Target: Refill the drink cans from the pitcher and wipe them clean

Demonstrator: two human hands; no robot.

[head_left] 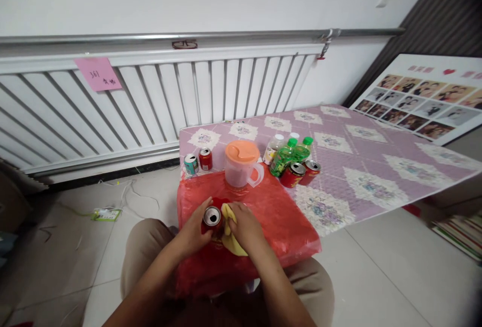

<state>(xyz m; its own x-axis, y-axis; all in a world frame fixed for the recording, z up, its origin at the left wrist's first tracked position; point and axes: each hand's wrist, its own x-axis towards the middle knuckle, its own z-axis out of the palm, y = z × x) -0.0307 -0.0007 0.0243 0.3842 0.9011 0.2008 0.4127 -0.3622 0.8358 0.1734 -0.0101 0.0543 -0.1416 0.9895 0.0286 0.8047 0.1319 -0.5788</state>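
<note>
- One left hand (194,231), fingers curled around the side of one red drinks can, the held can (212,216); can upright, top open, above the red sheet.
- One right hand (245,226), fingers pinching one yellow cloth (232,245) just beside the held can; whether cloth meets metal cannot be told.
- One red plastic sheet (291,219), glossy, spread beneath both hands.
- One translucent pitcher (235,172), with orange lid and handle to the right, upright beyond the hands.
- Two cans left of the pitcher, side by side: one teal can (191,165), one red can (205,159).
- Four bottles right of the pitcher, grouped: two green bottles (280,160) with green caps; two white-capped bottles (274,150), one mostly hidden.
- Two further red cans (291,176), in front of the bottles.
- One table (335,158), under a purple floral cloth.
- One white radiator (203,91), behind, bearing one pink note (98,73).
</note>
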